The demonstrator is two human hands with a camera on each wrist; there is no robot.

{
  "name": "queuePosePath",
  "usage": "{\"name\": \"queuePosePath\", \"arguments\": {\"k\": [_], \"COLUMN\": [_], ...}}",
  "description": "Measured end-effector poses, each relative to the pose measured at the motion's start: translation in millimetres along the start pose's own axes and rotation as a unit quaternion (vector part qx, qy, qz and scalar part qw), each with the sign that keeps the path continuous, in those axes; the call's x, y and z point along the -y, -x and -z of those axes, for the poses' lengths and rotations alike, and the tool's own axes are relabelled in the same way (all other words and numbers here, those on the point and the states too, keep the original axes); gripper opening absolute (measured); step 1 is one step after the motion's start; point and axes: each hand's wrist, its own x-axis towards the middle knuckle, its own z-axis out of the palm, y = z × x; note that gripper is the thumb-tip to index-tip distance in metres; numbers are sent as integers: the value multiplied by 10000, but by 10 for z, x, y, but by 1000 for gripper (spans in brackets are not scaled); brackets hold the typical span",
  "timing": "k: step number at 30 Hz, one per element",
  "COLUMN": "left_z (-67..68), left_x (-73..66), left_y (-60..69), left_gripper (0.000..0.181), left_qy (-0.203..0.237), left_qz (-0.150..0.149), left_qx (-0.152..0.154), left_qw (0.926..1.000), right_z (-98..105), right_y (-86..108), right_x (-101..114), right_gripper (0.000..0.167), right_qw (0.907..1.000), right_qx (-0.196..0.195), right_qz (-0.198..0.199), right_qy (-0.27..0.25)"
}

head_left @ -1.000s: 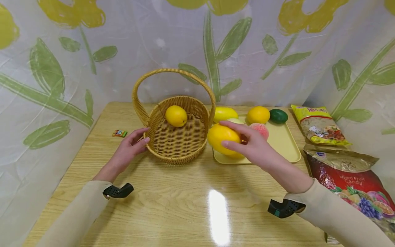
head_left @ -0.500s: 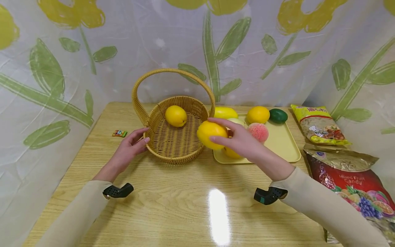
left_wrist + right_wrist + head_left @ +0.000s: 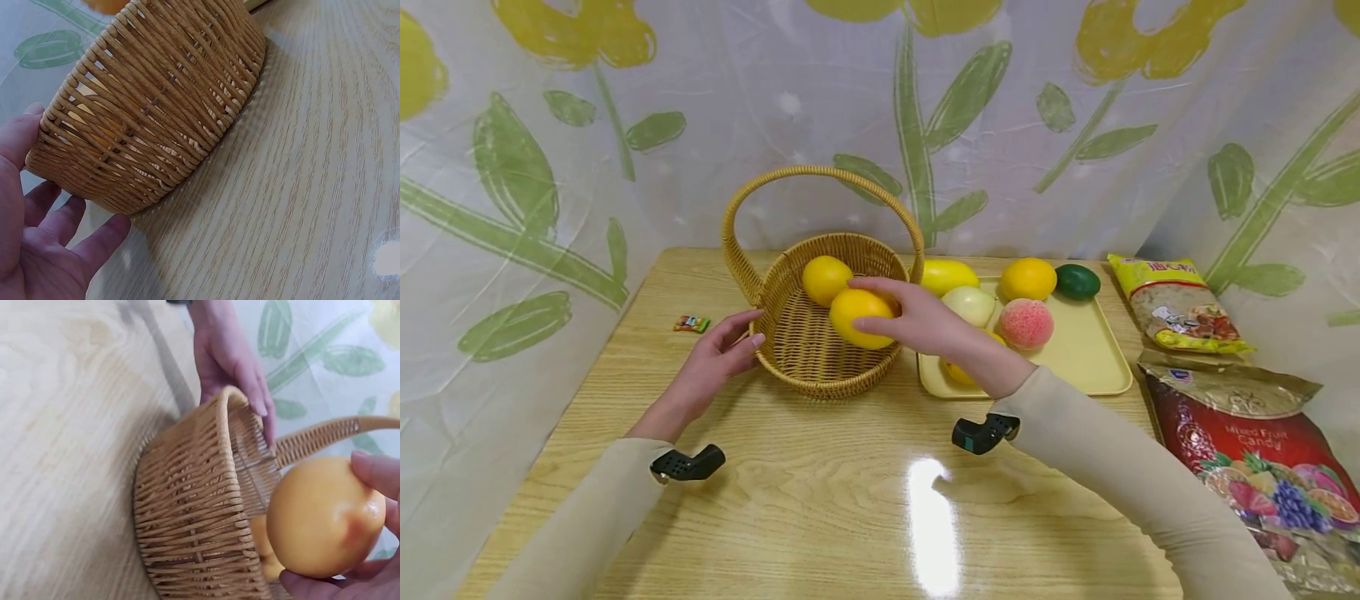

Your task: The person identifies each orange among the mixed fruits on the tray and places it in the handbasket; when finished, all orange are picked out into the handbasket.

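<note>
My right hand [image 3: 928,321] holds a smooth yellow-orange fruit [image 3: 859,317] between thumb and fingers, over the wicker basket [image 3: 820,388]. In the right wrist view this held fruit [image 3: 319,515] shows a reddish patch and hangs above the rim. A similar yellow fruit [image 3: 825,280] lies inside the basket toward the back. My left hand [image 3: 715,362] rests at the basket's left side. From the left wrist view, its thumb meets the rim while the other fingers [image 3: 103,244] lie loosely extended by the outer wall. The held fruit hides part of the basket floor.
A pale yellow tray [image 3: 1082,358] right of the basket bears several fruits, including a pink one [image 3: 1027,324] and a pale green one [image 3: 968,306]. A dark green fruit [image 3: 1077,282], two food bags [image 3: 1176,304] and a small wrapped candy [image 3: 691,323] are also around. The basket's tall handle [image 3: 820,172] arches up.
My right hand has carried the yellow-orange fruit leftward from above the tray to over the basket, uncovering more fruit on the tray. The left hand and basket stay put.
</note>
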Motion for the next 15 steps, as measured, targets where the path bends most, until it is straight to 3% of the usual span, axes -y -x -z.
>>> {"name": "queuePosePath", "arguments": {"k": [15], "left_z": [-6], "left_x": [-5], "left_y": [3], "left_gripper": [59], "left_qy": [-12], "left_qz": [53], "left_qx": [-11], "left_qw": [10000], "right_z": [-185], "right_y": [-658], "right_x": [14], "right_gripper": [57], "right_qw": [9910], "right_qx": [885], "right_qz": [55], "right_qy": [1002]}}
